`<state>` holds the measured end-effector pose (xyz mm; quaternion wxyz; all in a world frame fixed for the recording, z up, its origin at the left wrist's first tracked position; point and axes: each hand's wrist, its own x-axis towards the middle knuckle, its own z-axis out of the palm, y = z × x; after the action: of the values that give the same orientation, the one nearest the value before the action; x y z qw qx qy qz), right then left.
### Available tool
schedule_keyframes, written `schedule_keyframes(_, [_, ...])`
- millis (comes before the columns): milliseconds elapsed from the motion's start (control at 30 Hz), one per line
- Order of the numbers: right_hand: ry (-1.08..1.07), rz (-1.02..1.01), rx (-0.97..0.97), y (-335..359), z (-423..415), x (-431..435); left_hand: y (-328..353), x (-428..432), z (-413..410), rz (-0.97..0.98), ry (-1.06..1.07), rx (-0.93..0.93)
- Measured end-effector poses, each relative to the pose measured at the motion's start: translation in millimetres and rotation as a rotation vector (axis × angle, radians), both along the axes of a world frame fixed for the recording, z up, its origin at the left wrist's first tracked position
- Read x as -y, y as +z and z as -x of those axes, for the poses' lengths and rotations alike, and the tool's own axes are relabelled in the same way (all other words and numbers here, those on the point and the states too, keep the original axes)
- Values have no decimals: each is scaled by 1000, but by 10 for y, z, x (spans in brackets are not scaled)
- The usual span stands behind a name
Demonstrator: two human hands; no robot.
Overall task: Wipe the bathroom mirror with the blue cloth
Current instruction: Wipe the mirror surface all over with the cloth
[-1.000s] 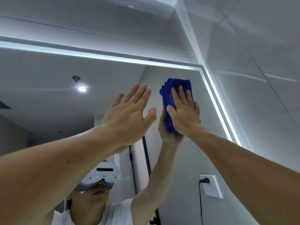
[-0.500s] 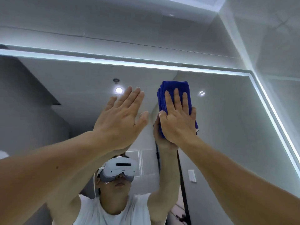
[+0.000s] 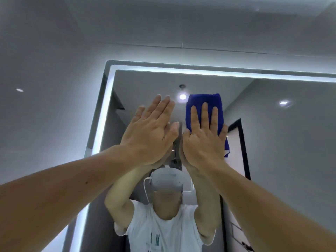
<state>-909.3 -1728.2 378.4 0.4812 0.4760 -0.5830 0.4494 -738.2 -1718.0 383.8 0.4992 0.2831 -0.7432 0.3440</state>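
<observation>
A person's right hand [image 3: 203,140], fingers straight, pressed the folded blue cloth [image 3: 204,104] flat against the upper part of the bathroom mirror [image 3: 283,146]. The left hand [image 3: 151,131] lay open-palmed on the glass beside it. Within 1 second the cloth had slid from the mirror's right edge toward its lit left edge [image 3: 103,120], suggesting the top band was nearly wiped.

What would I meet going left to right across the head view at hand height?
mirror's lit left edge → left hand → right hand flat on the blue cloth → reflected black door frame
</observation>
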Motion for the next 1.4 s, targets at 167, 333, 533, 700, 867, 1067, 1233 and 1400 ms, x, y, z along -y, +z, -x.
schedule_keyframes(167, [65, 30, -20, -71, -710, 227, -106, 108, -535, -4, 15, -33])
schedule_keyframes(333, [179, 34, -99, -243, -1453, 449, -251, 181, -1099, -1, 100, -66])
schedule_keyframes(533, [106, 9, -99, -519, -2069, 647, -394, 160, -1630, 9, 97, -131])
schedule_keyframes(700, [76, -5, -54, -531, -2171, 616, -456, 170, -1811, 9, 68, -141])
schedule_keyframes(867, [113, -5, -142, -614, -2326, 655, -519, 191, -1877, 13, 33, -145])
schedule_keyframes(1067, [121, -15, -299, -924, -2586, 715, -603, 150, -1983, -31, 19, -136])
schedule_keyframes(1233, [127, 38, -448, -924, -2694, 712, -626, 42, -2059, -67, 9, -161])
schedule_keyframes(1400, [532, 39, -286, -664, -2954, 675, -634, 78, -2157, -45, 132, -124])
